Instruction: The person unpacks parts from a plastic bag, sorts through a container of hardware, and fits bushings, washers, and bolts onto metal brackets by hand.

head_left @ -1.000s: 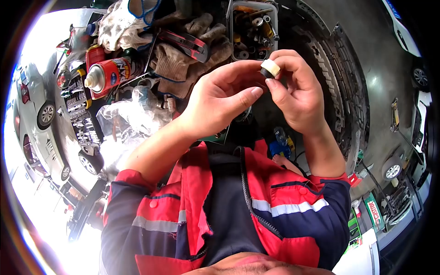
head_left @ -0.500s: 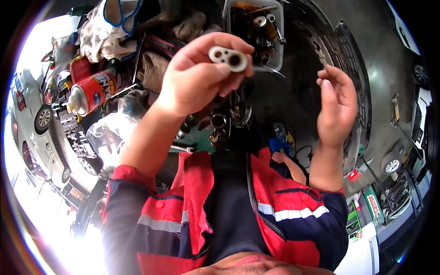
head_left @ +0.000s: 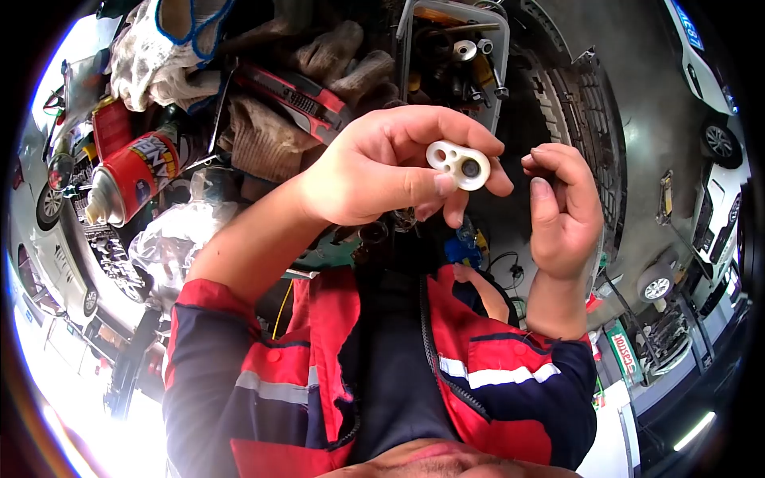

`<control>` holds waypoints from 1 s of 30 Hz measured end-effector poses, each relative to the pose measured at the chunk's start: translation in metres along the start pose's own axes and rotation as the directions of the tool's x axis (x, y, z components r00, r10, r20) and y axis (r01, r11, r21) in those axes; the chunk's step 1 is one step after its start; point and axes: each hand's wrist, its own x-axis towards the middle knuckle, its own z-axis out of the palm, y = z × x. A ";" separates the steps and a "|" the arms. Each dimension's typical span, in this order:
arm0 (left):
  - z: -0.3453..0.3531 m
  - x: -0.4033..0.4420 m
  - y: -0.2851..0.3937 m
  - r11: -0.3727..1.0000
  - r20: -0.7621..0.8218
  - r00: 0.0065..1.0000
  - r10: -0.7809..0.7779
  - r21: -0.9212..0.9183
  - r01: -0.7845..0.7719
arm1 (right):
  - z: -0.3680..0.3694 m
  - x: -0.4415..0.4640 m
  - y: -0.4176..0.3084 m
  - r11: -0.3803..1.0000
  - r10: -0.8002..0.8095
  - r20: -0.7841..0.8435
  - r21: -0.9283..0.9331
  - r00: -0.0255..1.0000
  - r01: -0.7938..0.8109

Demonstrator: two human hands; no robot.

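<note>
In the middle of the head view my left hand (head_left: 382, 171) is closed around a small white plastic piece (head_left: 455, 178), oval with rounded ends. One large hole and smaller ones go through its face, and something dark shows inside the large hole. Thumb and fingers pinch it from both sides. To the right, apart from the piece, is my right hand (head_left: 566, 211), raised with curled fingers. A gap shows between its thumb and fingertips, and nothing is visible in it.
Behind my left hand lie work gloves (head_left: 267, 143), a red and black utility knife (head_left: 299, 95) and a red spray can (head_left: 131, 175). A plastic bin (head_left: 502, 48) holds metal parts. Another person's arm (head_left: 484, 291) shows below my hands. Cars stand at both sides.
My left hand has moved right and down in view with the white piece, closer to my right hand. My right hand has shifted slightly left and lower. The background has shifted too.
</note>
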 end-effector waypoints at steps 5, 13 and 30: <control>0.000 0.001 0.001 0.998 0.030 0.999 -0.017 -0.057 0.019 | 0.003 0.007 -0.005 0.996 -0.073 0.053 -0.050 0.996 0.075; 0.000 -0.001 0.008 0.996 0.047 0.995 -0.089 -0.023 0.090 | 0.022 0.015 -0.020 0.958 -0.279 0.069 -0.044 0.958 0.282; 0.000 0.003 -0.010 0.742 0.117 0.973 -0.197 0.667 0.070 | 0.027 -0.016 0.025 0.898 -0.397 0.234 -0.103 0.887 0.429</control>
